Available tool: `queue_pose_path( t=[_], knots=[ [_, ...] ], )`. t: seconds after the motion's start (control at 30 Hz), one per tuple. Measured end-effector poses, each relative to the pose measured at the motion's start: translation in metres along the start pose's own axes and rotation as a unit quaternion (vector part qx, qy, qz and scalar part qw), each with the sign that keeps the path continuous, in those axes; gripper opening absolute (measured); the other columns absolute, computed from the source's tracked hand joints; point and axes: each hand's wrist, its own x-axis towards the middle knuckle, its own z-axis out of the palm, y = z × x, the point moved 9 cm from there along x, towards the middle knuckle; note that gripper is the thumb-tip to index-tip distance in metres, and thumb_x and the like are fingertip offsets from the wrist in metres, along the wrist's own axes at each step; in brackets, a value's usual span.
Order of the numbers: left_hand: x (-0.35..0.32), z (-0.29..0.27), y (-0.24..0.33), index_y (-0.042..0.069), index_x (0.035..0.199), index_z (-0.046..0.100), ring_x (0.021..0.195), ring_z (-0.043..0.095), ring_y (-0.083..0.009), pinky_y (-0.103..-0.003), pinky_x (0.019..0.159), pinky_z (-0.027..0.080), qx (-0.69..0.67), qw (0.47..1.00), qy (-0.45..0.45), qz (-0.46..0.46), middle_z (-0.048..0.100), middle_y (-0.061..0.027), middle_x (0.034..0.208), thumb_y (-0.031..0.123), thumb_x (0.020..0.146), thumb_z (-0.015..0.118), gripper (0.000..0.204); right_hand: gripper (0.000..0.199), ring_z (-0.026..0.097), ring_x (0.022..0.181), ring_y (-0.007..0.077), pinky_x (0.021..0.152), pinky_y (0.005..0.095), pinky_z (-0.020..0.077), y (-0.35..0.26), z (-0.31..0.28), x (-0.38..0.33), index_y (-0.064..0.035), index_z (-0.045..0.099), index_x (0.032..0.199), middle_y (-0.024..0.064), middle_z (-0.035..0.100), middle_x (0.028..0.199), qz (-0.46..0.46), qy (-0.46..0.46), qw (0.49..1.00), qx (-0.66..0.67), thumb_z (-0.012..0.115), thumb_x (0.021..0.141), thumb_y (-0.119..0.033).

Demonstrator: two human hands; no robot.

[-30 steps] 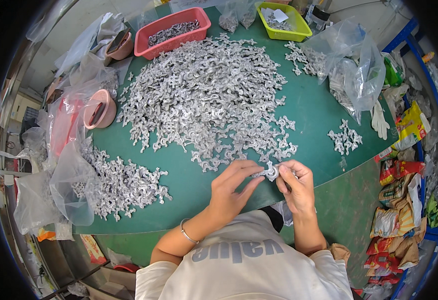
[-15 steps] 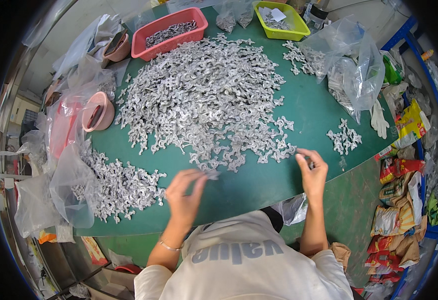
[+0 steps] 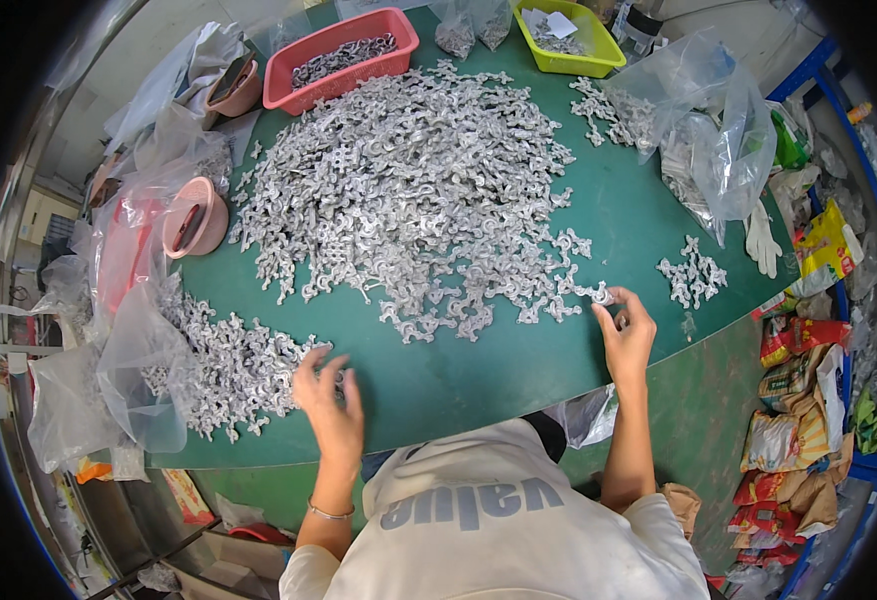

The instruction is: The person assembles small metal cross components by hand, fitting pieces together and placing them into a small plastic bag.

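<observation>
One small, silver-grey, lobed metal piece: located at the near right fringe of a large mound of similar silver-grey castings; pinched at its right end between thumb and fingertip of the right hand. Judged light, rigid, hard, not fragile; best taken by one projecting lobe, though neighbours may be snagged. Left hand: fingers loosely spread, blurred, placed at the right edge of a smaller silver-grey heap; no held item can be made out. All borne on a green, smooth-topped table.
</observation>
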Motion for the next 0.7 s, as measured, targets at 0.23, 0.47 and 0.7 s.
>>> queue_pose_path(
  t=[0.23,0.47,0.7],
  knots=[
    [0.023,0.024,0.137,0.002,0.102,0.056,0.086,0.057,-0.024,-0.03,0.075,0.046,-0.345,0.92,-0.145,0.118,0.054,-0.0133,0.103,-0.008,0.068,0.064,0.037,0.017,0.04,0.058,-0.0005,0.051,0.015,0.0315,-0.043,0.043,-0.038,0.0022,0.061,0.088,-0.0035,0.052,0.069,0.174,-0.195,0.911,0.318,0.067,0.071,0.002],
    [0.025,0.022,0.142,0.001,0.095,0.06,0.078,0.059,-0.0235,-0.03,0.07,0.047,-0.391,0.904,-0.081,0.154,0.059,-0.0123,0.091,-0.008,0.067,0.066,0.03,0.016,0.041,0.053,0.0007,0.045,0.0155,0.0303,-0.077,0.049,-0.05,0.0038,0.061,0.091,0.0028,0.061,0.072,0.151,-0.255,0.87,0.394,0.063,0.075,0.002],
    [0.026,0.011,0.14,-0.001,0.088,0.061,0.076,0.059,-0.0218,-0.028,0.067,0.048,-0.42,0.895,-0.068,0.133,0.06,-0.012,0.085,-0.008,0.066,0.067,0.024,0.016,0.04,0.048,0.0042,0.042,0.017,0.0276,-0.086,0.047,-0.053,0.0058,0.06,0.089,0.0075,0.06,0.07,0.139,-0.257,0.838,0.461,0.061,0.081,-0.008]
  ],
)
